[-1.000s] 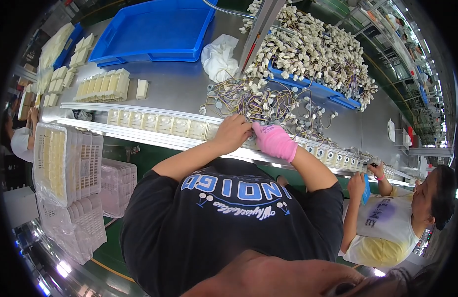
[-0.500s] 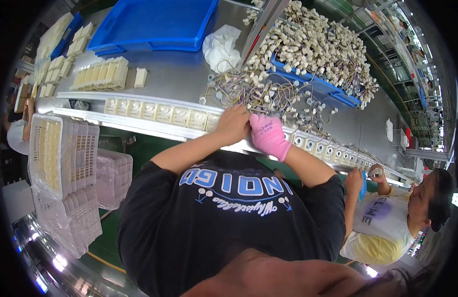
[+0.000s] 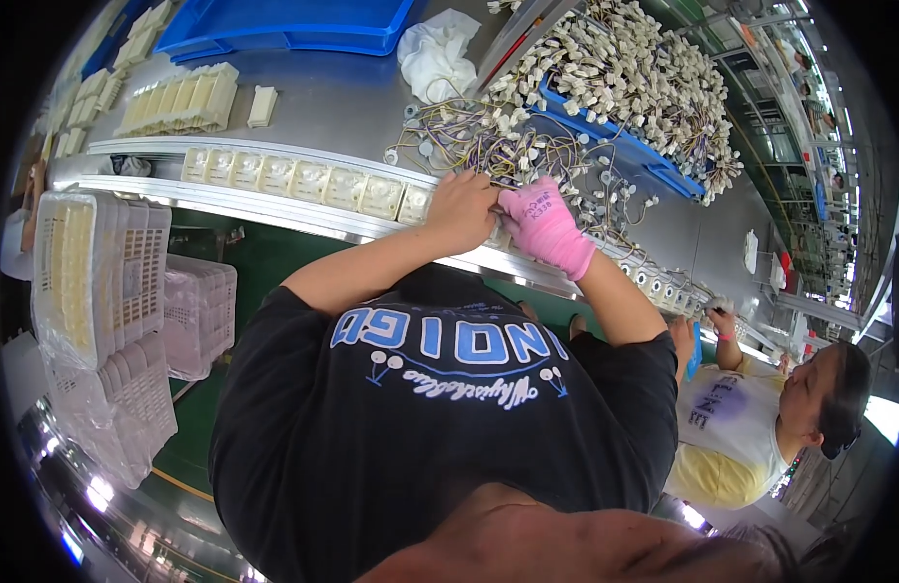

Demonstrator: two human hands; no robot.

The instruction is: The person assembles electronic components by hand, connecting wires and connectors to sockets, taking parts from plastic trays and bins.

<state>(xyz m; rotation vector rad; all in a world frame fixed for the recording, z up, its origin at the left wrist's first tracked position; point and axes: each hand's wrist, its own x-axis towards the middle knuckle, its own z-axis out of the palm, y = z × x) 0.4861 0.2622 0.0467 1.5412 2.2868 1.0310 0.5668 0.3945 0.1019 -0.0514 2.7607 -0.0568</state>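
Observation:
My bare left hand (image 3: pixel 461 213) is bent over the metal rail (image 3: pixel 304 218), fingers curled close together. Beside it my right hand (image 3: pixel 548 229), in a pink glove, is closed with its fingertips almost against the left ones. Whatever is pinched between them is too small and covered to make out. Left of my hands a row of square cream plastic housings (image 3: pixel 311 181) sits in the rail. More housings with dark round centres (image 3: pixel 656 283) continue to the right. Right behind my fingers lies a tangle of wire leads (image 3: pixel 513 154) with small round metal ends and white connectors.
A blue tray (image 3: pixel 552 94) heaped with wired white connectors (image 3: pixel 624 78) stands behind. Another blue tray (image 3: pixel 304 37), crumpled white plastic (image 3: pixel 438 56) and stacked cream housings (image 3: pixel 182 100) are at back left. Plastic-wrapped crates (image 3: pixel 129 282) stand left. A co-worker (image 3: pixel 751 418) works at right.
The whole view has shifted slightly, with the table sliding up and left. My hands stay together at the rail; the gloved one is turned a little differently.

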